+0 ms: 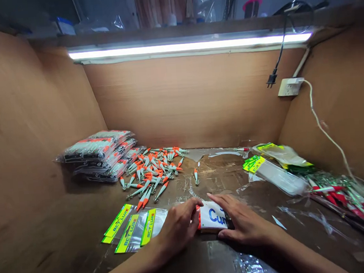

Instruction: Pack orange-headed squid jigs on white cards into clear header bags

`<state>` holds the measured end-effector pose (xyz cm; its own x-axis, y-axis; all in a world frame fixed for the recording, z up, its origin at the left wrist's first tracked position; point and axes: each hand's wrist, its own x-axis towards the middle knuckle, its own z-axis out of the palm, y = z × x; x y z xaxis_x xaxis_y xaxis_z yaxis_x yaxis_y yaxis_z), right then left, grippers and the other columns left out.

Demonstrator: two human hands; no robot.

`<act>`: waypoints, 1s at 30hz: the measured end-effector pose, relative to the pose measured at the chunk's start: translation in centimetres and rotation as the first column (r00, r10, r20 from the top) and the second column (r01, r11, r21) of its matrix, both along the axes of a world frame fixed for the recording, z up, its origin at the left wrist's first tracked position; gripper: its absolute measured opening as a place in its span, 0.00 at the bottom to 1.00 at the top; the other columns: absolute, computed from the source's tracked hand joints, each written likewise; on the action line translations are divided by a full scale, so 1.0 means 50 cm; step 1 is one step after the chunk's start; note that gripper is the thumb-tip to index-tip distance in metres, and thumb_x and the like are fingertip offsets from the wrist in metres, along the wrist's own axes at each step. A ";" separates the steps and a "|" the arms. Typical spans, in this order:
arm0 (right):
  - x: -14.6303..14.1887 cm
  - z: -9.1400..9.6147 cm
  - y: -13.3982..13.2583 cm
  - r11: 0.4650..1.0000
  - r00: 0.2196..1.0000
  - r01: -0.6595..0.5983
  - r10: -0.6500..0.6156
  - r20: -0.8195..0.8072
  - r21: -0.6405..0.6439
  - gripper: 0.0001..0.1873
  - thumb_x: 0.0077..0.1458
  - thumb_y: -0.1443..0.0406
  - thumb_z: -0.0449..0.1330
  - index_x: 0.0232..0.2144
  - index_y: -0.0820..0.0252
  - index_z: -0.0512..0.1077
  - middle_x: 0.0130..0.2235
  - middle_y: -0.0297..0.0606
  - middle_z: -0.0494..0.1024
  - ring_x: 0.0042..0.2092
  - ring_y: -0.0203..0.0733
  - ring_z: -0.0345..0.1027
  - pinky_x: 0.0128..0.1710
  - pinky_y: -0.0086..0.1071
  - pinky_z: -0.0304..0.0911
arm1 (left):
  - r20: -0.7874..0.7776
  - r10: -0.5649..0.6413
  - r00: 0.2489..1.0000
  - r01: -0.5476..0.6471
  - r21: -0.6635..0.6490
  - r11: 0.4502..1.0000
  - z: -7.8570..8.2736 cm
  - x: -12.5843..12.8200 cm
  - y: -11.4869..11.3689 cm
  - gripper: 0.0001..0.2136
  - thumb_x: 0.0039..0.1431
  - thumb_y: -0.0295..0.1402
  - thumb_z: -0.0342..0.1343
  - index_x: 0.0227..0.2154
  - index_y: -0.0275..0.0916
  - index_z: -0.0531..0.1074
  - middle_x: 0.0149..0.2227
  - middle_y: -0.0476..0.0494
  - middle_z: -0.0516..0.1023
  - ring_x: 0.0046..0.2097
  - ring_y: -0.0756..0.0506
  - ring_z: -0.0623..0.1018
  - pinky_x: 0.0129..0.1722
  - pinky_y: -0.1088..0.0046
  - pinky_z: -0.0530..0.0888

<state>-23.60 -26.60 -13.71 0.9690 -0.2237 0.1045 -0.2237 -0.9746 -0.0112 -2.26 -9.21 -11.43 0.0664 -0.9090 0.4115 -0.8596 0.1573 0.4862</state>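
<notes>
Both hands are at a small white block with blue handwriting on its top, which lies near the table's front. My left hand has its fingers curled against the block's left end, where something orange shows. Around the right end, which looks dark, my right hand closes with thumb and fingers. The block's ends are partly hidden by the hands. Left of them lie clear packets with yellow-green header cards. One pale lure with an orange tip lies just beyond the block.
A heap of pale, orange-tipped lures lies behind the left hand, beside stacked filled bags. At the right are clear packets and red-and-white lures. A white cable hangs from a socket; a black plug dangles nearby.
</notes>
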 end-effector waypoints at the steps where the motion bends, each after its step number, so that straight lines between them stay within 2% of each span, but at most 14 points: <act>1: 0.001 -0.001 0.000 1.000 1.000 0.003 -0.003 0.005 -0.002 0.52 0.56 0.35 0.39 0.75 0.47 0.32 0.60 0.34 0.38 0.65 0.13 0.29 0.77 0.03 0.39 | -0.022 0.033 0.999 -0.033 -0.035 0.999 -0.002 -0.003 0.000 0.08 0.68 0.30 0.47 0.48 0.42 0.64 0.34 0.48 0.72 0.33 0.48 0.73 0.35 0.72 0.65; 3: 0.003 -0.003 0.000 1.000 1.000 0.019 -0.019 0.006 -0.001 0.53 0.56 0.34 0.40 0.75 0.47 0.30 0.61 0.34 0.37 0.64 0.13 0.30 0.77 0.05 0.40 | -0.094 0.114 0.989 -0.122 -0.083 0.989 -0.007 -0.005 -0.001 0.07 0.67 0.30 0.47 0.46 0.42 0.63 0.31 0.51 0.70 0.29 0.49 0.71 0.32 0.73 0.64; 5: 0.004 -0.004 -0.002 0.999 0.999 0.032 -0.032 -0.007 0.007 0.54 0.55 0.35 0.40 0.75 0.46 0.28 0.61 0.34 0.38 0.64 0.13 0.31 0.77 0.07 0.43 | -0.127 0.167 0.978 -0.180 -0.105 0.978 -0.016 -0.002 -0.003 0.06 0.67 0.30 0.47 0.45 0.42 0.63 0.30 0.51 0.69 0.29 0.49 0.71 0.31 0.73 0.65; 9: 0.001 -0.005 -0.003 0.999 0.999 0.042 -0.041 -0.016 0.026 0.55 0.54 0.36 0.42 0.75 0.45 0.25 0.60 0.34 0.38 0.63 0.14 0.32 0.77 0.12 0.45 | -0.116 0.155 0.981 -0.170 -0.136 0.976 -0.039 0.005 -0.008 0.05 0.67 0.30 0.47 0.44 0.42 0.62 0.32 0.50 0.70 0.32 0.48 0.72 0.32 0.72 0.67; 13: -0.002 0.000 0.001 0.999 0.999 0.039 -0.039 -0.004 0.034 0.55 0.54 0.36 0.41 0.76 0.49 0.30 0.60 0.37 0.37 0.63 0.15 0.30 0.79 0.10 0.42 | -0.251 0.198 0.948 -0.245 -0.172 0.954 -0.047 0.007 -0.010 0.04 0.68 0.33 0.46 0.43 0.40 0.63 0.35 0.47 0.71 0.34 0.47 0.73 0.33 0.72 0.70; 16: 0.000 0.008 0.008 0.999 0.999 0.036 -0.036 0.011 0.033 0.55 0.54 0.37 0.43 0.75 0.47 0.30 0.61 0.37 0.35 0.64 0.17 0.29 0.79 0.13 0.43 | -0.132 0.101 0.986 -0.115 -0.102 0.988 -0.039 -0.002 -0.014 0.06 0.68 0.32 0.46 0.44 0.41 0.66 0.37 0.45 0.73 0.37 0.46 0.75 0.37 0.70 0.70; 19: 0.002 0.015 0.013 1.000 1.000 0.000 0.000 0.008 0.026 0.48 0.55 0.41 0.43 0.73 0.38 0.32 0.61 0.34 0.33 0.65 0.21 0.28 0.78 0.21 0.44 | 0.023 -0.050 0.998 0.052 -0.060 0.997 -0.028 -0.027 -0.017 0.08 0.66 0.28 0.49 0.45 0.42 0.69 0.41 0.46 0.75 0.42 0.44 0.75 0.42 0.67 0.69; 21: 0.001 0.014 0.012 0.999 0.999 -0.034 0.035 -0.010 0.033 0.42 0.57 0.42 0.41 0.72 0.34 0.38 0.61 0.33 0.33 0.65 0.21 0.29 0.79 0.21 0.43 | 0.026 -0.104 0.994 0.105 -0.050 0.993 -0.021 -0.044 -0.017 0.10 0.64 0.27 0.52 0.47 0.44 0.70 0.42 0.47 0.75 0.44 0.44 0.75 0.44 0.68 0.69; 23: 0.001 0.008 0.006 0.996 0.997 -0.073 0.074 -0.018 0.052 0.39 0.58 0.42 0.39 0.70 0.34 0.44 0.61 0.33 0.35 0.64 0.18 0.30 0.79 0.17 0.44 | -0.009 -0.146 0.989 0.146 -0.011 0.989 -0.015 -0.052 -0.016 0.13 0.62 0.28 0.57 0.49 0.47 0.71 0.42 0.48 0.75 0.44 0.45 0.75 0.44 0.70 0.69; 26: 0.002 -0.005 -0.004 0.989 0.995 -0.098 0.100 -0.006 0.112 0.36 0.59 0.41 0.38 0.68 0.31 0.48 0.61 0.31 0.35 0.65 0.14 0.30 0.79 0.09 0.44 | -0.059 -0.130 0.990 0.133 0.060 0.989 -0.009 -0.039 -0.012 0.19 0.59 0.33 0.63 0.52 0.46 0.69 0.44 0.47 0.75 0.44 0.45 0.75 0.45 0.70 0.71; 28: 0.004 -0.011 -0.008 0.983 0.997 -0.083 0.082 0.012 0.166 0.34 0.58 0.40 0.40 0.66 0.30 0.51 0.61 0.30 0.35 0.65 0.12 0.30 0.79 0.05 0.43 | -0.042 -0.061 0.997 0.066 0.113 0.991 -0.011 -0.019 -0.011 0.24 0.61 0.39 0.61 0.58 0.45 0.63 0.54 0.43 0.70 0.53 0.43 0.72 0.54 0.66 0.70; 30: 0.006 -0.012 -0.010 0.975 0.997 -0.073 0.068 0.031 0.212 0.34 0.57 0.40 0.42 0.64 0.31 0.55 0.61 0.30 0.37 0.65 0.10 0.32 0.79 0.03 0.42 | 0.040 -0.045 0.998 0.036 0.208 0.978 -0.016 -0.001 -0.015 0.34 0.62 0.45 0.60 0.66 0.43 0.54 0.64 0.38 0.59 0.64 0.38 0.62 0.64 0.57 0.61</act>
